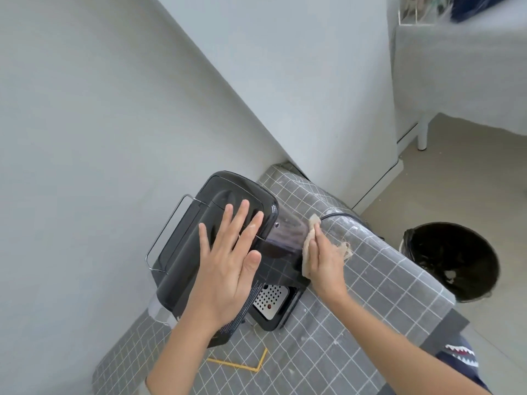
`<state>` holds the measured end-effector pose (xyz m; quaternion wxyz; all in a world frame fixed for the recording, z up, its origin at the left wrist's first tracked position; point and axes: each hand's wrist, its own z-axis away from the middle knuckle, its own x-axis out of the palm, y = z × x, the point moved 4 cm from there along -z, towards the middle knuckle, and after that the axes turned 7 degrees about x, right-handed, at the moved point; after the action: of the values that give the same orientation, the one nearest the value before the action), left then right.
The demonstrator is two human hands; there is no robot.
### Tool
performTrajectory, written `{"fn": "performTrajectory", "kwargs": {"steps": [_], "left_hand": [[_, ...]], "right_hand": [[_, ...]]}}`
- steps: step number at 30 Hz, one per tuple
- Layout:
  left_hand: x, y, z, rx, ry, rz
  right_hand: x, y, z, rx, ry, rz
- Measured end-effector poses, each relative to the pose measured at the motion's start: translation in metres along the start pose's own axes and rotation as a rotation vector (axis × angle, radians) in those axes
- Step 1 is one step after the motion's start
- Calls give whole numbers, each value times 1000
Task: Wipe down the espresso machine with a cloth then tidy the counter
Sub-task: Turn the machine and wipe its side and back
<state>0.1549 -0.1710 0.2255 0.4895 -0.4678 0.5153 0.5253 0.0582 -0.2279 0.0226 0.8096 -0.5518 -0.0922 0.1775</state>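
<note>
A black espresso machine stands on a counter covered in grey grid-patterned cloth, close to the white wall. My left hand lies flat on the machine's top with fingers spread, holding nothing. My right hand presses a beige cloth against the machine's right side, by the dark translucent water tank. The perforated metal drip tray shows at the machine's front, below my left wrist.
A black power cord runs off the counter's far edge. On the floor to the right sits a black-lined bin. A yellow corner mark lies on the counter near me. A white-draped table stands at the far right.
</note>
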Motion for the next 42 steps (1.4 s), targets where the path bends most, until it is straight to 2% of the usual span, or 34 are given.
{"fn": "performTrajectory", "kwargs": {"steps": [2, 4, 6, 8, 10, 13, 14, 16, 18, 20, 24, 32, 36, 42], "left_hand": [[-1, -1, 1, 10, 42, 18], [-5, 0, 5, 16, 116, 68], [-12, 0, 8, 4, 231, 215], [-23, -7, 14, -79, 386, 439], [-39, -30, 25, -181, 576, 580], [-57, -84, 36, -353, 738, 458], [-61, -107, 40, -426, 734, 417], [-58, -145, 40, -538, 610, 366], [-49, -169, 35, -582, 482, 377], [-44, -180, 28, -570, 427, 420], [-39, -184, 15, -531, 349, 422], [-40, -192, 13, -643, 272, 479], [-39, -206, 34, -790, 315, 580], [-50, -199, 80, -959, 475, 997]], "right_hand": [[-3, 15, 14, 44, -87, 226], [-5, 26, 36, -19, -134, 464], [-3, 30, 62, -118, -195, 573], [-2, 28, 86, -227, -234, 696], [-1, 9, 102, -294, -168, 685], [-2, -44, 117, -208, -62, 489], [2, -65, 122, -183, -35, 404], [11, -100, 127, -111, -45, 180], [20, -126, 127, -27, -106, -10], [27, -142, 123, 52, -145, -76], [33, -153, 114, 120, -173, -62], [36, -167, 96, 106, -168, -76], [37, -198, 61, 24, -188, 29], [58, -245, -8, -144, -257, 233]]}}
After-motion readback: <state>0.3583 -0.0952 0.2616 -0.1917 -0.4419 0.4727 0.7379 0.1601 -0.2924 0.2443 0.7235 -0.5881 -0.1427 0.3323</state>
